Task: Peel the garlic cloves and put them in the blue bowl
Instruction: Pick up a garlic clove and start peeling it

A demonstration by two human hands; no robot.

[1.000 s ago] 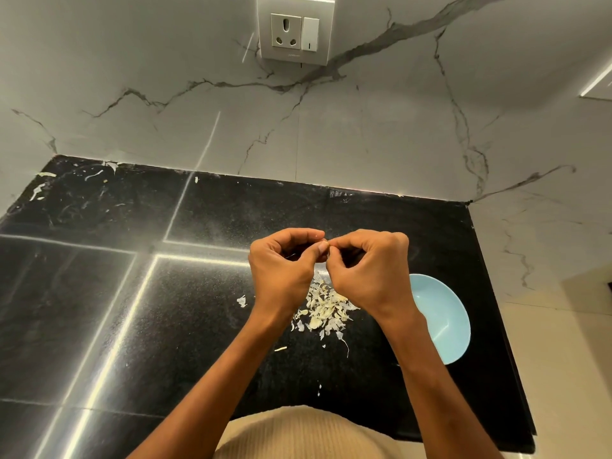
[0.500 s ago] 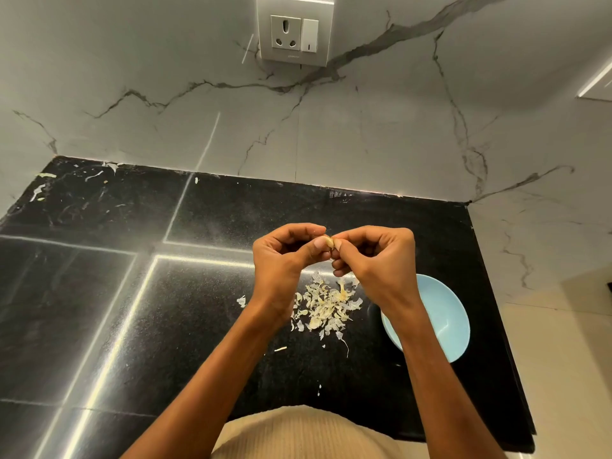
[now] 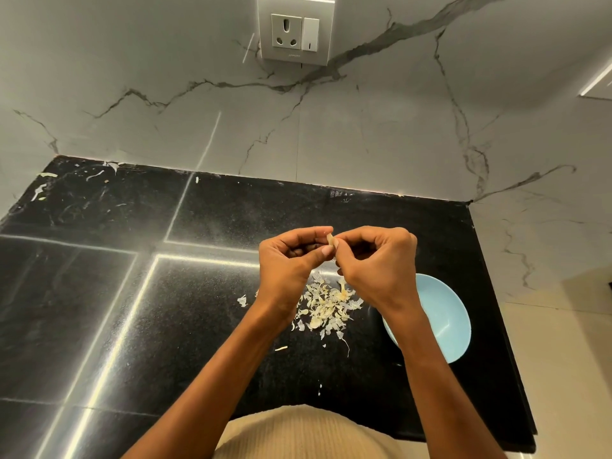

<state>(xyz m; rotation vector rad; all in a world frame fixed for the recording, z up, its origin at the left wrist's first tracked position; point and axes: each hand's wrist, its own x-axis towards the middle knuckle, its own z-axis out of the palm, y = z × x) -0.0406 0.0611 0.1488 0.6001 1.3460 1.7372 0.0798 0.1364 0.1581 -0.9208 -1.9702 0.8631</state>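
Both hands, left hand and right hand, pinch one garlic clove above the table, judged mid-peel. Peels lie piled below. What shows of the blue bowl holds nothing; other cloves aren't visible.

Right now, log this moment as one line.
step: peeling | left hand: pinches clove | right hand: pinches clove | skins: on counter | bowl: right of skins

Counter: black stone, bright reflected light strips.
Wall: white marble, grey veins.
Socket plate: on wall, with switch.
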